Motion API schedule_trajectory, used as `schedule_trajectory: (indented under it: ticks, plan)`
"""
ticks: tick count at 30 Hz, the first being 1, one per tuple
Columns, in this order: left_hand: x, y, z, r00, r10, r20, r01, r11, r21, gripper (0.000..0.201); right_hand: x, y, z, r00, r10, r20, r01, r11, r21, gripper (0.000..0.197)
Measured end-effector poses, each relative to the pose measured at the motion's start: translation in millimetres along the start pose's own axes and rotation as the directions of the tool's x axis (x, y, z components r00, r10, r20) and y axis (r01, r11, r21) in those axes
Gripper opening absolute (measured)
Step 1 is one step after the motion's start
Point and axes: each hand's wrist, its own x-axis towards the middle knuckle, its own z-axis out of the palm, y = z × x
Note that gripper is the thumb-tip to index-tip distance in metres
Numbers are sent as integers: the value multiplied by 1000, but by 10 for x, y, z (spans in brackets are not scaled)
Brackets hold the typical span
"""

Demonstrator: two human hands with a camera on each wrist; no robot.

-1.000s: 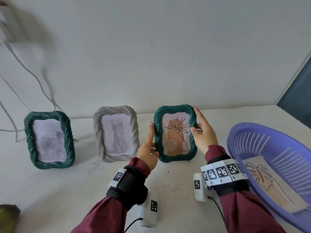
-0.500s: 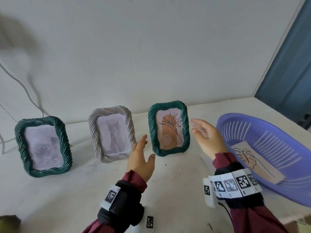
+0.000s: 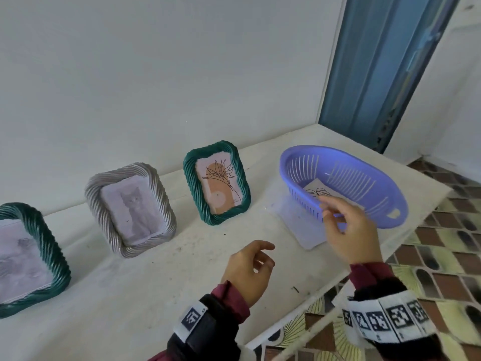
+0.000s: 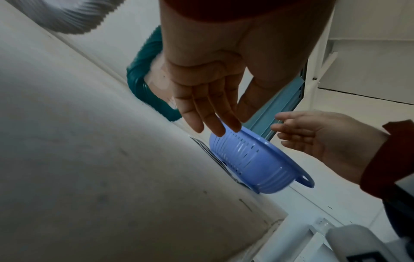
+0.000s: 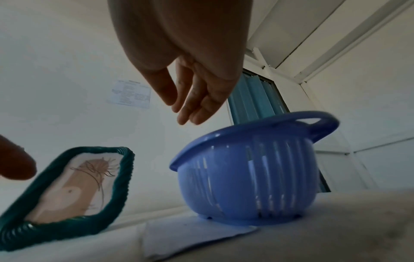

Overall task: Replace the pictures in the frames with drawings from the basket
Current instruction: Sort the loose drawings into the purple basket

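Observation:
Three rope-edged frames stand in a row on the white table. The right green frame (image 3: 217,182) (image 5: 74,193) (image 4: 145,85) shows a flower line drawing. The grey frame (image 3: 130,209) holds a cat picture, and the left green frame (image 3: 28,259) a pale rose picture. A purple basket (image 3: 346,162) (image 5: 251,170) (image 4: 248,159) at the right holds a leaf drawing (image 3: 316,191). My right hand (image 3: 346,225) (image 5: 190,99) hovers open over the basket's near rim, holding nothing. My left hand (image 3: 250,269) (image 4: 210,113) hangs relaxed and empty above the table in front of the frames.
A loose white sheet (image 3: 299,225) (image 5: 190,237) lies on the table, partly under the basket's near side. The table's right edge (image 3: 364,269) drops to a patterned tile floor (image 3: 442,230). A blue door (image 3: 377,74) stands behind the basket.
Both hands have let go of the right green frame, which now stands alone. My right hand moved right to the basket; my left hand drew back toward me.

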Motion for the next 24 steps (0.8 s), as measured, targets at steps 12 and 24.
schedule_trajectory:
  ticks: [12,24]
  plan:
    - [887,180,354,969,-245,2,241,955,175,61,224,409,-370,923,101,372,-1,966,-259,57]
    - [1312,314,472,930,-353,101,243,799,551,101,336,540,-401,926,-58,373,91,993,-70,73]
